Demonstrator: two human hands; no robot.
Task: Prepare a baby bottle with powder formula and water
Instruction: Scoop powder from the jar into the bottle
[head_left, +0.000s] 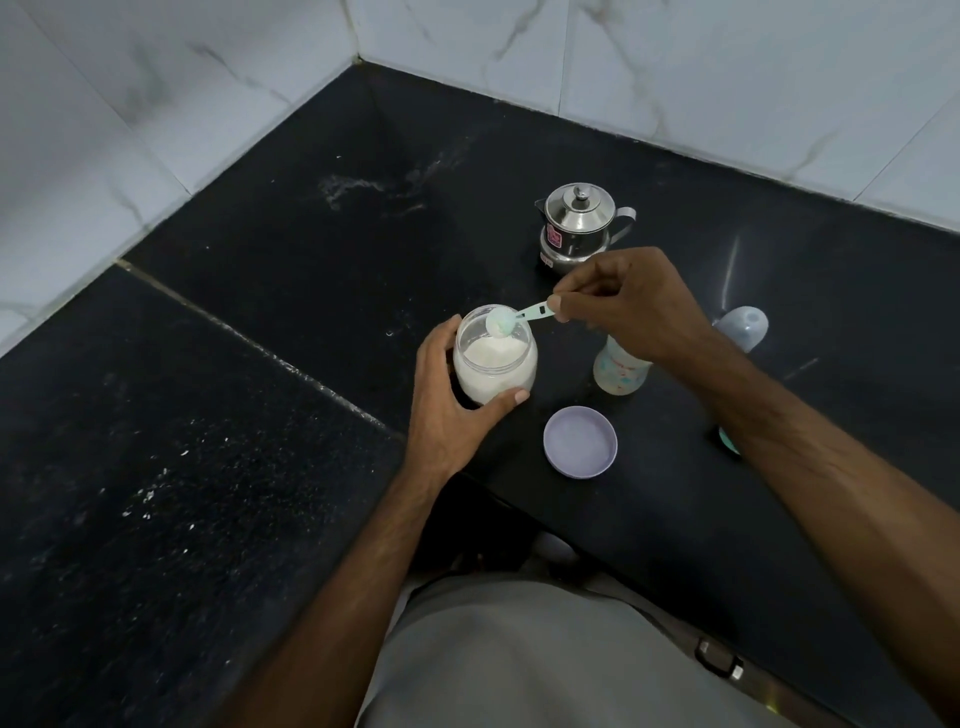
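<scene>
**Scooping formula from the jar**

Holding the scoop (519, 318) by the far end of its handle, the right hand (631, 306) is pinching it between thumb and fingertips, with the bowl sitting in the mouth of the jar (494, 358), just above the powder. The scoop looks like thin, light plastic, so that pinch is enough; the loose powder is the part likely to spill if the scoop is tipped.

The left hand (452, 400) is wrapping around the jar's side, thumb across the front, steadying it on the counter (260, 312). The jar seems clear, smooth plastic, roughly half full, so light and apt to slide unless gripped around its belly like this.

The bottle (621, 371) is standing just right of the jar, partly hidden under the right wrist; whether its mouth is open I cannot tell. A round lid (580, 441) is lying near the front edge, and the bottle's cap (748, 327) is resting beyond the wrist. A steel pot (579, 226) with its lid on is standing behind, well apart from both hands.
</scene>
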